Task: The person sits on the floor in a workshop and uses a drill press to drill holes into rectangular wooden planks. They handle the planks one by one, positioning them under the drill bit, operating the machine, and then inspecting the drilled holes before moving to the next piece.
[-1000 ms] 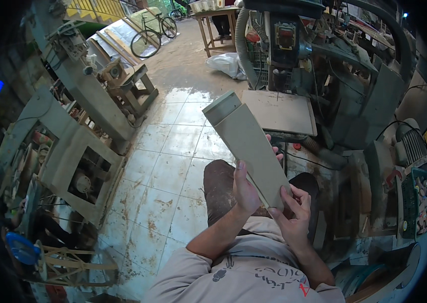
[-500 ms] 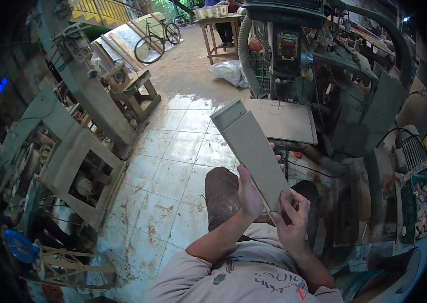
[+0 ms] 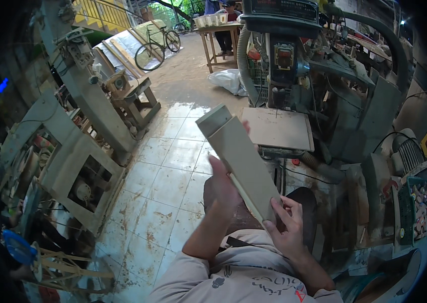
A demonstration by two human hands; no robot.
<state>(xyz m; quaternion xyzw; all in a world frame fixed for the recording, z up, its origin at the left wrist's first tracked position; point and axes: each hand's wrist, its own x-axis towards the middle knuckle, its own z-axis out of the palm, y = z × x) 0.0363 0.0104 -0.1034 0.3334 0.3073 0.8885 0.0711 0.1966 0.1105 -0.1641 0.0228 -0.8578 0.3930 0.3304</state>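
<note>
A long, pale grey-green wooden piece (image 3: pixel 251 169) is held tilted over my lap, its far end toward the upper left. It looks like two layers, the upper board set back so that the lower one sticks out at the far end. My left hand (image 3: pixel 222 189), smeared by motion, cradles it from beneath; the thumb is at its left side and fingertips show past its right edge. At the near end, my right hand (image 3: pixel 289 222) pinches the lower right corner, with the thumb on the near edge and fingers on the top face.
Ahead stands a bench drill (image 3: pixel 284 55) with a pale board (image 3: pixel 276 129) on its table. Grey machine housings (image 3: pixel 79 187) line the left. At right are a motor (image 3: pixel 409 151) and a green basket (image 3: pixel 415 209) of small pieces. A person (image 3: pixel 227 28) is behind a far table (image 3: pixel 218 29).
The wooden piece has shifted left and slightly toward me. My left hand has slid up and left along it, while the right hand keeps its pinch at the near end.
</note>
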